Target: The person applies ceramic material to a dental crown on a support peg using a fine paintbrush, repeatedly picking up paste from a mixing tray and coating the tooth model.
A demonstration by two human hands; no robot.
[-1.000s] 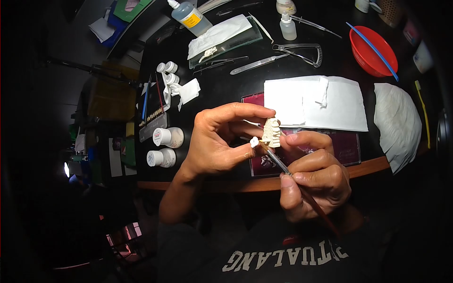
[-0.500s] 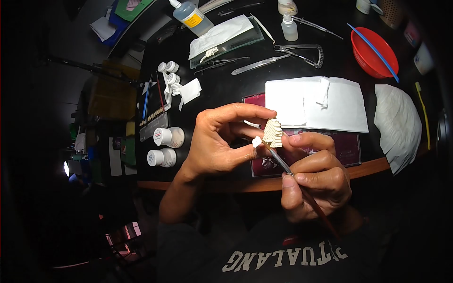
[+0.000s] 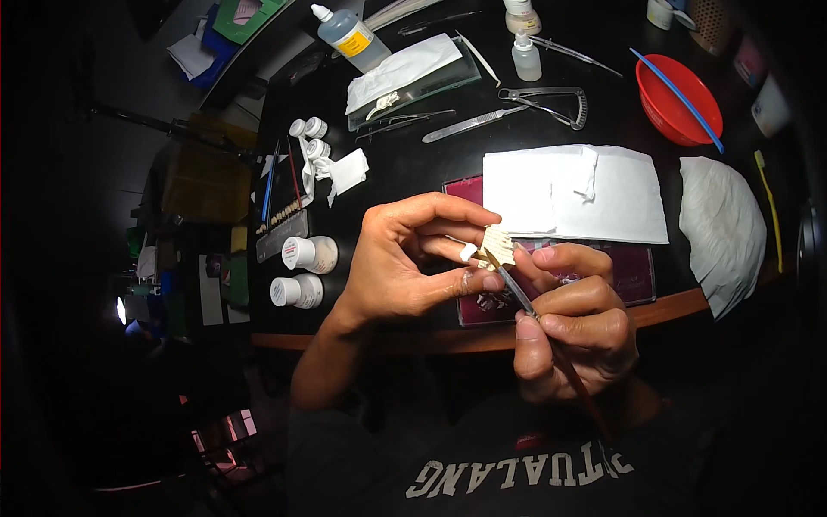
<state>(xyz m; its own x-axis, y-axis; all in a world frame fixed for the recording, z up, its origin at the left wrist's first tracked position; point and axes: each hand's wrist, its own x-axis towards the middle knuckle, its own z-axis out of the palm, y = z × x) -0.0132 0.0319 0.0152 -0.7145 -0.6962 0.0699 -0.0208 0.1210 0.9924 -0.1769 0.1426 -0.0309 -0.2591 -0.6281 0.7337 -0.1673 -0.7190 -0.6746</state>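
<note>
Between its fingertips and thumb, my left hand [image 3: 405,250] grips a small cream-coloured dental model [image 3: 499,245] with a ridged face. A small white lump [image 3: 469,252] shows beside the model, against the fingers of that hand. My right hand [image 3: 581,332] pinches a slim brush [image 3: 522,297] with a dark red handle, held like a pen. The brush tip meets the model's lower left side in this view. White residue marks my left thumb.
White paper towels [image 3: 616,202] lie over a maroon mat [image 3: 633,271] beneath the hands. Left are white-lidded jars [image 3: 297,252]. Farther back lie a scalpel [image 3: 465,127], a caliper [image 3: 564,102], a glass slab [image 3: 457,73], and a red bowl [image 3: 659,108] with a blue stick [image 3: 680,96].
My left hand has turned the dental model, so its ridged face shows at another angle and its toothed edge shows less. The brush tip stays at it; my right hand has barely moved.
</note>
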